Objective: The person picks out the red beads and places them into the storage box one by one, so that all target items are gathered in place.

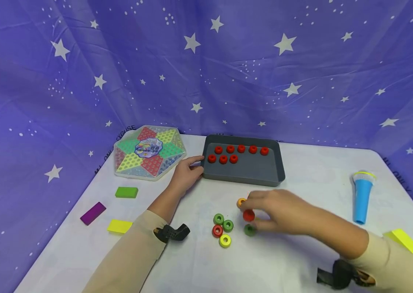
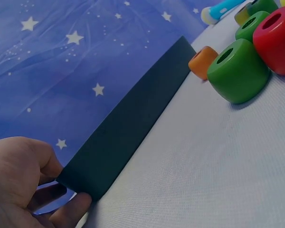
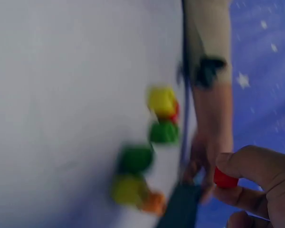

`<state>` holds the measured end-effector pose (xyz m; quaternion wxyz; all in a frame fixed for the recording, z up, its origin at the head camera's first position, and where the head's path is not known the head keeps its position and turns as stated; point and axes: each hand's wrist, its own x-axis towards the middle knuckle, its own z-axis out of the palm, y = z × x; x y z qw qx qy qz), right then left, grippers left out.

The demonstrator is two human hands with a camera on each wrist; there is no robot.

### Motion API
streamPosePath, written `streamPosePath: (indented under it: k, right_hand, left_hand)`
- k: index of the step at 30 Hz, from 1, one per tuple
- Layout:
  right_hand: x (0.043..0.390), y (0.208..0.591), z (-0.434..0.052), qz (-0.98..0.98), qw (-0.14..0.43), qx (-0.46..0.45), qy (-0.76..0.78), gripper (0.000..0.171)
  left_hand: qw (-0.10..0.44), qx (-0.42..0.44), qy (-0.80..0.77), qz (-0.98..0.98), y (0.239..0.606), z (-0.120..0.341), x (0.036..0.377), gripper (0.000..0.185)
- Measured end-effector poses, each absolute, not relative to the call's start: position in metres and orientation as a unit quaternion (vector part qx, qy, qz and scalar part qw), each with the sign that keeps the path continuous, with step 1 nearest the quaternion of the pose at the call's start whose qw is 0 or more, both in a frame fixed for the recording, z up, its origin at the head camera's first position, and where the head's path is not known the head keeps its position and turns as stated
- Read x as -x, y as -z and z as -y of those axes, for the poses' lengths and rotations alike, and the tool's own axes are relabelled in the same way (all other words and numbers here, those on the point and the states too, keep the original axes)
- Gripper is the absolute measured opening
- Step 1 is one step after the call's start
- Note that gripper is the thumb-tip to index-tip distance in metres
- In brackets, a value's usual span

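head view: grey tray point(image 1: 265, 173) contains eight red rings point(image 1: 230, 154); left hand point(image 1: 186, 175) holds its left corner; right hand point(image 1: 277, 211) pinches one red ring point(image 1: 248, 215) above the table. left wrist view: fingers point(image 2: 69, 211) curl round the tray corner point(image 2: 118, 137). right wrist view: blurred; fingertips point(image 3: 247, 164) pinch the red ring point(image 3: 224, 179).

white table point(image 1: 301, 260) carries grey tray point(image 1: 261, 171), hexagonal game board point(image 1: 149, 152), loose rings point(image 1: 222, 230), blue toy point(image 1: 361, 195).

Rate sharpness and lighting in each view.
Head view: sharp, evenly lit, soft shadows under the dark grey plastic tray. Left wrist view: crisp on the near green ring-shaped bead. Right wrist view: heavily motion-blurred; only the small red bead between the fingers reads.
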<state>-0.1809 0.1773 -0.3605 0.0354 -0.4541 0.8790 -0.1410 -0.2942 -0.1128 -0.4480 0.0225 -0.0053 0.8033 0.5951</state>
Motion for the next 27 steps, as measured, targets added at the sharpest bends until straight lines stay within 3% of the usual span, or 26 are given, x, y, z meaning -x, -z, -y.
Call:
streamPosePath:
  k: [9, 19, 27]
  right_hand:
    - [0.276, 0.322, -0.194, -0.909, 0.106, 0.358, 0.186, 0.030]
    - [0.356, 0.344, -0.188, -0.917, 0.122, 0.346, 0.159, 0.026]
    - [0.379, 0.374, -0.179, -0.927, 0.127, 0.334, 0.110, 0.024]
  left_hand:
    - [0.024, 0.007, -0.588, -0.808, 0.449, 0.114, 0.295, 0.050]
    - [0.027, 0.007, -0.591, -0.806, 0.447, 0.116, 0.294, 0.049]
    - [0.033, 0.000, -0.595, -0.803, 0.447, 0.114, 0.294, 0.050]
